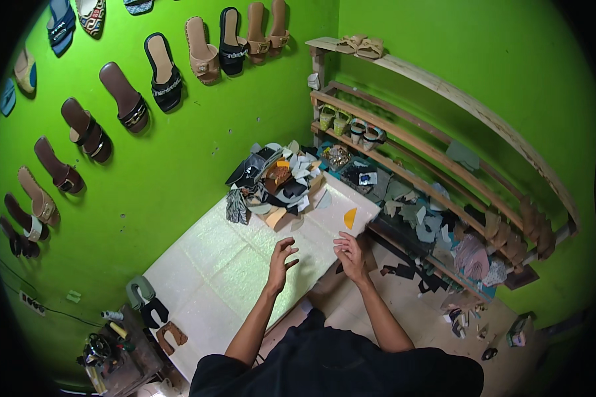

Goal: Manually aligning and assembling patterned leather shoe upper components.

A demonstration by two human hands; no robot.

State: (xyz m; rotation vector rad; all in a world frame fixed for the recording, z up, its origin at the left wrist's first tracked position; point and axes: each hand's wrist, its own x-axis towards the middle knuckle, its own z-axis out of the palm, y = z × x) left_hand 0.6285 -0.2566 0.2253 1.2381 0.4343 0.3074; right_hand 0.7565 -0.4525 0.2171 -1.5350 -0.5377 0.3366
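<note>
My left hand (pixel 282 263) hovers over the pale table (pixel 232 264), its fingers apart and curled a little, with nothing in them. Close to the table's right edge is my right hand (pixel 351 255), also empty, fingers loosely spread. A small yellow-orange half-round piece (pixel 350 218) lies on the table just beyond my right hand, not touched by it. Farther off, against the wall, rises a heap of cut scraps (pixel 278 182) in black, grey, white, tan and orange.
Sandals (pixel 163 73) hang in rows on the green wall. A wooden rack (pixel 410 162) at the right bears shoes and scraps. U-shaped cut pieces (pixel 171 337) lie at the table's left end, beside a cluttered small stand (pixel 129 351). Litter (pixel 463 321) lies on the floor.
</note>
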